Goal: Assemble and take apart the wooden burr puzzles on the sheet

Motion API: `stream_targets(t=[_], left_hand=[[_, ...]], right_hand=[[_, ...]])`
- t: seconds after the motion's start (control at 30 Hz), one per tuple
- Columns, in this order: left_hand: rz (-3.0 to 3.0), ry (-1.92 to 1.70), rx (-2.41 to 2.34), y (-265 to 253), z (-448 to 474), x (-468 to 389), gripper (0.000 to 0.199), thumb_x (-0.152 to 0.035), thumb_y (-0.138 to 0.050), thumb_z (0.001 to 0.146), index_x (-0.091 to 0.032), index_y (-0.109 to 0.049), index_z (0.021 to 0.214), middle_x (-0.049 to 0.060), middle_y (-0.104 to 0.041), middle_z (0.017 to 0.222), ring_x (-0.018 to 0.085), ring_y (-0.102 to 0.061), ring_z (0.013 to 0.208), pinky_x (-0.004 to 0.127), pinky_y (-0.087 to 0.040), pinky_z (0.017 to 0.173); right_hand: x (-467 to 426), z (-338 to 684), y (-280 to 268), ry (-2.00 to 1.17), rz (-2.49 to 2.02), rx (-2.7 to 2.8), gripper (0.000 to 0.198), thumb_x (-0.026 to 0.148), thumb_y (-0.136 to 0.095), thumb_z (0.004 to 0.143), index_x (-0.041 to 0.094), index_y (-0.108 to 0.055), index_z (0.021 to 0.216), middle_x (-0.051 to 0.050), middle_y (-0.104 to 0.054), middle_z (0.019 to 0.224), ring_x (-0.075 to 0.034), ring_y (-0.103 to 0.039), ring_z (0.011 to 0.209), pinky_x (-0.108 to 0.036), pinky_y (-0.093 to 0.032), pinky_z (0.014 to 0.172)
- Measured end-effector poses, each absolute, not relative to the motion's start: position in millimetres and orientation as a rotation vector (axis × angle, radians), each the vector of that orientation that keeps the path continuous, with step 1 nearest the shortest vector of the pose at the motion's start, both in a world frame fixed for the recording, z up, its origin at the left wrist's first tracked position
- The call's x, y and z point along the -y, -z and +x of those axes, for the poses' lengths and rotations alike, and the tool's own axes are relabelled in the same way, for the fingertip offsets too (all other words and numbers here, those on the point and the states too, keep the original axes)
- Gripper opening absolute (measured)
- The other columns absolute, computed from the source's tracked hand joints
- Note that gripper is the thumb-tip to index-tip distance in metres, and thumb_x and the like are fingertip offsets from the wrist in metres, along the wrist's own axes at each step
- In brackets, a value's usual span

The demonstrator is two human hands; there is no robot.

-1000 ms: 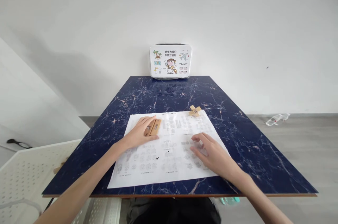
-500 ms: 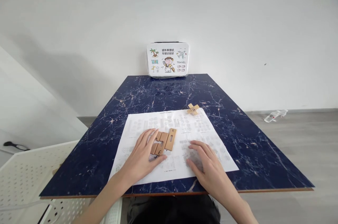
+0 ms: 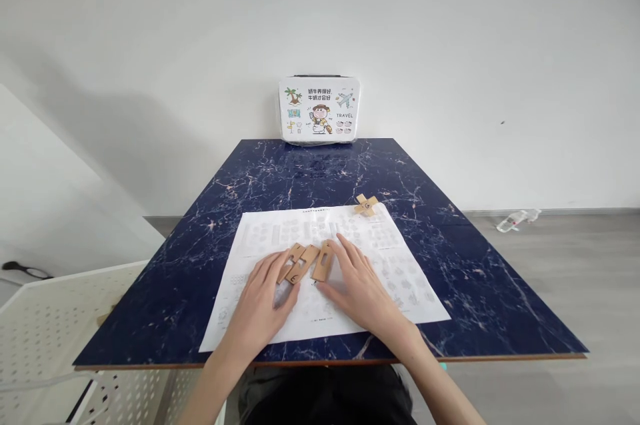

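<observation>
Three blocks point(image 3: 306, 263) lie side by side on the paper point(image 3: 310, 328), between the left hand point(image 3: 261, 297) and the right hand point(image 3: 357, 285). Curved fingers and thumb of the left hand grip two of them, the left block point(image 3: 285, 272) and the E block point(image 3: 309, 255), which lie against each other, tilted away to the right. Just beside the pair, the slotted block point(image 3: 320, 271) is held by the right hand, its thumb at the near end and fingers along the right edge. How firmly either one presses, I cannot tell.

Beyond the right hand, the G cross point(image 3: 367, 205) sits at the paper's far edge. Well past both hands, at the far end of the counter point(image 3: 310, 178), stands a printed case point(image 3: 320, 111). Far right of the hands, a bottle point(image 3: 517, 219) lies on the floor point(image 3: 550, 278).
</observation>
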State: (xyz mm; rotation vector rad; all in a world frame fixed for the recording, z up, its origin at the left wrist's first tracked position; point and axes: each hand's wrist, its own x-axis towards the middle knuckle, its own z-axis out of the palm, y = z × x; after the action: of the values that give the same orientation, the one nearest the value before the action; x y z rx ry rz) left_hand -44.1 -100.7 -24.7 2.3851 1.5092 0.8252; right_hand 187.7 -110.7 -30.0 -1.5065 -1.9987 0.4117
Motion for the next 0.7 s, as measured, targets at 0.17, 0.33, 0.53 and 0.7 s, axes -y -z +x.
stream_targets(t=[0.17, 0.33, 0.53, 0.7], left_hand=[[2.347, -0.867, -1.519, 23.8, -46.9, 100.1, 0.049, -0.036, -0.056, 0.105, -0.03, -0.043, 0.152, 0.011, -0.061, 0.145, 0.033, -0.057, 0.137, 0.054, -0.049, 0.114], [2.24, -0.87, -1.564, 23.4, -50.9, 100.1, 0.051, -0.044, -0.061, 0.102, -0.028, -0.049, 0.15, 0.011, -0.063, 0.144, 0.033, -0.057, 0.136, 0.052, -0.049, 0.113], [2.205, -0.983, -1.77, 28.5, -54.3, 92.7, 0.039, -0.048, -0.049, 0.106, -0.019, -0.064, 0.127, 0.013, -0.069, 0.122, 0.034, -0.062, 0.117, 0.056, -0.049, 0.105], [2.249, -0.911, -1.931, 34.2, -52.9, 86.7, 0.041, -0.056, -0.052, 0.101, -0.018, -0.067, 0.106, 0.014, -0.065, 0.113, 0.037, -0.058, 0.105, 0.057, -0.049, 0.095]], right_hand=[[104.9, 184.4, 31.6, -0.385, -1.453, 1.968, 0.061, 0.034, -0.067, 0.097, 0.027, -0.043, 0.153, -0.015, -0.055, 0.153, -0.036, -0.046, 0.149, -0.062, -0.043, 0.119], [120.9, 186.4, 32.8, -0.423, -1.448, 1.893, 0.062, 0.036, -0.071, 0.096, 0.028, -0.043, 0.151, -0.013, -0.056, 0.149, -0.035, -0.052, 0.142, -0.057, -0.049, 0.116], [141.5, 188.3, 35.9, -0.399, -1.419, 1.895, 0.063, 0.04, -0.069, 0.098, 0.03, -0.041, 0.153, -0.012, -0.055, 0.151, -0.035, -0.051, 0.143, -0.056, -0.051, 0.114], [142.8, 190.0, 33.0, -0.424, -1.411, 1.937, 0.063, 0.041, -0.067, 0.1, 0.03, -0.038, 0.156, -0.012, -0.054, 0.154, -0.035, -0.049, 0.146, -0.056, -0.051, 0.115]])
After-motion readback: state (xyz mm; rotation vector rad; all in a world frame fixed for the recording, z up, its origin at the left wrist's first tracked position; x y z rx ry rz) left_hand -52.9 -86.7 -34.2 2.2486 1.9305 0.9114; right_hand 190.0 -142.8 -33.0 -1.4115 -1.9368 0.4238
